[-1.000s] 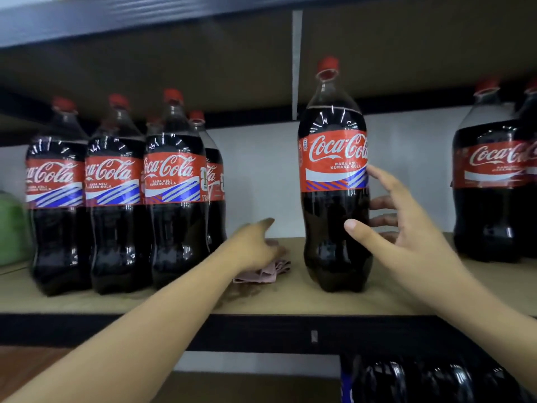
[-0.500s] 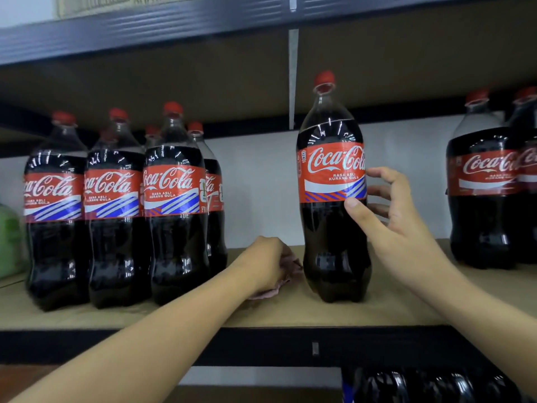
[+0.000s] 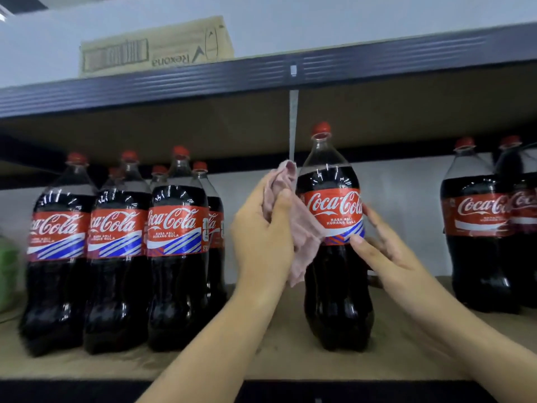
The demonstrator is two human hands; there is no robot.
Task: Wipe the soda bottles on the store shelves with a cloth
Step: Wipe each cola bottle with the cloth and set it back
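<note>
Fingers of the left hand clamp a pink cloth against the left flank of the upright Coca-Cola bottle on the shelf, while the right hand curls round its other side.

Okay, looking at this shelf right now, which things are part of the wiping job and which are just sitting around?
Part of the job:
- pink cloth, gripped by the left hand
- lone cola bottle, steadied by the right hand
- cola bottles on the left and on the right, also to be wiped

Just there:
- cardboard box on the upper shelf
- green object at the far left
</note>
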